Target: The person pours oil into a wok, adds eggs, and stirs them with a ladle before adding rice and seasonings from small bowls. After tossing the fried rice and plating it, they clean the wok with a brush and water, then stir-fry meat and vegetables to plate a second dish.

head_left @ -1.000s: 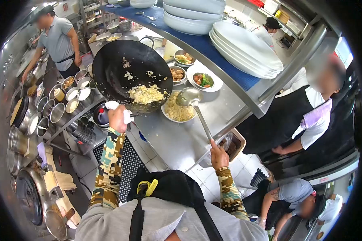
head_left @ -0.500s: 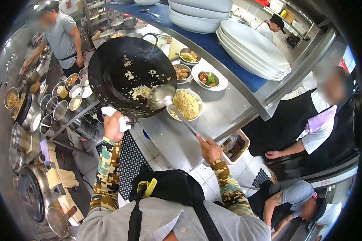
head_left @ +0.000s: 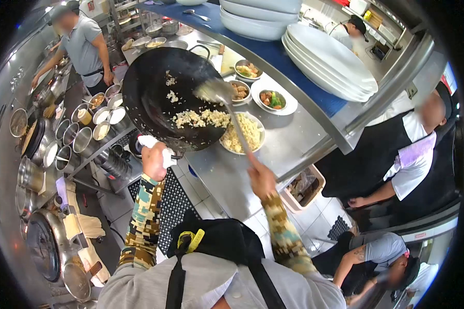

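My left hand (head_left: 153,162) is closed around the near handle of a large black wok (head_left: 149,98), with a white cloth (head_left: 148,141) between palm and handle. The wok tilts toward a bowl of fried rice (head_left: 245,133). Loose fried rice (head_left: 201,119) lies along its lower right side, and a few clumps stick higher up. In my right hand (head_left: 262,179) is the long handle of a metal ladle (head_left: 216,91). Its head, blurred by motion, is over the wok's right side.
Small bowls of food, one a bowl of meat and greens (head_left: 272,100) on a plate, stand on the steel counter (head_left: 283,139). Stacked white plates (head_left: 327,64) fill the shelf above. Metal pots (head_left: 80,140) crowd the left. Co-workers stand left, right and behind the shelf; another bends low at right.
The ladle has lifted from the rice in the wok and swung up and away. The rice has spread toward the wok's right rim. My left hand still grips the handle.
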The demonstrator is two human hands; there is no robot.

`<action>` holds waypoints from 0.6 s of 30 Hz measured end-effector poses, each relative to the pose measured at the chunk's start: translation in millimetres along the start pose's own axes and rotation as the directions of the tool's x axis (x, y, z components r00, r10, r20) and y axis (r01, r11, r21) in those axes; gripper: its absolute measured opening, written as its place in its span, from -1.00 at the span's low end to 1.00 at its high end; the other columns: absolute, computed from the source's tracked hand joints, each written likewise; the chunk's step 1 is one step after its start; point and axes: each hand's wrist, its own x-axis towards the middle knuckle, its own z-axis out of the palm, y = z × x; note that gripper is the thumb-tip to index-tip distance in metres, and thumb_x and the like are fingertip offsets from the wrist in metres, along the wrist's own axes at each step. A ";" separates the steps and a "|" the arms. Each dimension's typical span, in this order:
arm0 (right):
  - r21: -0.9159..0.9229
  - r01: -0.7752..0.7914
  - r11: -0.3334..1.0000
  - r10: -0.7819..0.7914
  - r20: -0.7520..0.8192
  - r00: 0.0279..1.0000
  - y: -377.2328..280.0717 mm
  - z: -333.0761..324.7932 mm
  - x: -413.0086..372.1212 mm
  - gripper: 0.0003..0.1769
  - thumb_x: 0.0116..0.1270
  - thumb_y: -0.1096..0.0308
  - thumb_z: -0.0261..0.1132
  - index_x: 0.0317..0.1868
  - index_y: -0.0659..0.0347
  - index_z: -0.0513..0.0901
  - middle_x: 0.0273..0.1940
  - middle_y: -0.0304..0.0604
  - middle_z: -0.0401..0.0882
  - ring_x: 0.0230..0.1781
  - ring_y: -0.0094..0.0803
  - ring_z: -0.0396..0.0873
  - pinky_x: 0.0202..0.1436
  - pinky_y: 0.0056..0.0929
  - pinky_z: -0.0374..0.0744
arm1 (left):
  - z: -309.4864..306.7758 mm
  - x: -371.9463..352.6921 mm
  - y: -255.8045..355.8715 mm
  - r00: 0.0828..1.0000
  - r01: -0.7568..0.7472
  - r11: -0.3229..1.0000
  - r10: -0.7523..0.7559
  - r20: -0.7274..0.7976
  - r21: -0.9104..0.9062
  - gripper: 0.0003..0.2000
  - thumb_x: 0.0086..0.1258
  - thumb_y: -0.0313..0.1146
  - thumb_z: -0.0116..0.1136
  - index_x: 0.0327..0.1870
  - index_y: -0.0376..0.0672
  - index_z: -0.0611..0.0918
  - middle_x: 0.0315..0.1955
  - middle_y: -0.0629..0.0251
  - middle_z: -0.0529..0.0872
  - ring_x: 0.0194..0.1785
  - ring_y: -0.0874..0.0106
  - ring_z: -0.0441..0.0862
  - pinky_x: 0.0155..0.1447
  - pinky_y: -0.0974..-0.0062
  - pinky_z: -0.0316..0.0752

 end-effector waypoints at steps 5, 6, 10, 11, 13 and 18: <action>0.048 0.214 0.976 -0.215 0.008 0.977 -47.7 67.6 70.4 -0.42 0.37 0.31 0.24 0.40 -0.20 0.40 -0.26 0.22 0.61 -0.25 0.15 0.60 -0.13 -0.10 0.55 | 1.9 -5.1 -0.3 0.999 -0.046 0.998 0.047 0.028 -0.037 -0.91 0.27 -0.49 0.01 -0.43 -0.28 0.54 -0.59 0.31 0.59 -0.59 0.48 0.58 -0.53 0.49 0.52; -0.022 0.241 0.970 -0.240 0.048 0.970 -39.9 75.1 67.3 -0.41 0.37 0.28 0.24 0.41 -0.21 0.39 -0.29 0.23 0.59 -0.27 0.17 0.59 -0.14 -0.08 0.54 | 10.4 -11.9 9.2 0.999 -0.038 0.997 0.040 0.031 -0.074 -0.92 0.26 -0.49 0.03 -0.42 -0.28 0.55 -0.59 0.33 0.59 -0.59 0.49 0.58 -0.51 0.50 0.52; -0.439 0.126 0.889 -0.025 0.229 0.973 29.1 5.6 1.2 -0.38 0.33 0.40 0.28 0.40 -0.17 0.43 -0.15 0.10 0.65 -0.26 0.06 0.61 -0.12 -0.14 0.59 | -3.8 2.7 -7.4 0.999 -0.019 0.998 0.021 0.029 -0.059 -0.92 0.25 -0.48 0.05 -0.42 -0.27 0.55 -0.60 0.36 0.57 -0.60 0.48 0.57 -0.51 0.49 0.50; -0.373 0.181 0.910 -0.122 0.177 0.977 50.8 -16.8 -13.6 -0.39 0.33 0.40 0.27 0.39 -0.17 0.44 -0.17 0.10 0.66 -0.25 0.07 0.62 -0.13 -0.15 0.59 | -3.3 0.7 -6.0 0.999 -0.038 0.998 0.038 0.010 -0.046 -0.92 0.25 -0.47 0.05 -0.42 -0.27 0.54 -0.61 0.35 0.57 -0.61 0.47 0.57 -0.52 0.49 0.50; -0.301 0.210 0.930 -0.191 0.093 0.977 55.7 -28.9 -1.8 -0.41 0.33 0.40 0.26 0.38 -0.17 0.46 -0.20 0.12 0.66 -0.23 0.09 0.62 -0.13 -0.16 0.59 | -1.0 -2.0 0.4 0.998 -0.059 0.998 0.059 0.006 -0.026 -0.92 0.24 -0.47 0.06 -0.42 -0.28 0.53 -0.61 0.32 0.57 -0.61 0.47 0.57 -0.51 0.48 0.51; -0.209 0.135 0.969 -0.159 -0.102 0.982 15.2 26.6 72.9 -0.42 0.33 0.43 0.23 0.37 -0.11 0.45 -0.23 0.28 0.59 -0.20 0.18 0.59 -0.10 -0.14 0.57 | -0.7 -1.5 -7.9 0.998 -0.063 0.998 0.063 -0.008 -0.029 -0.91 0.23 -0.52 0.00 -0.47 -0.26 0.53 -0.57 0.29 0.59 -0.57 0.44 0.58 -0.50 0.47 0.48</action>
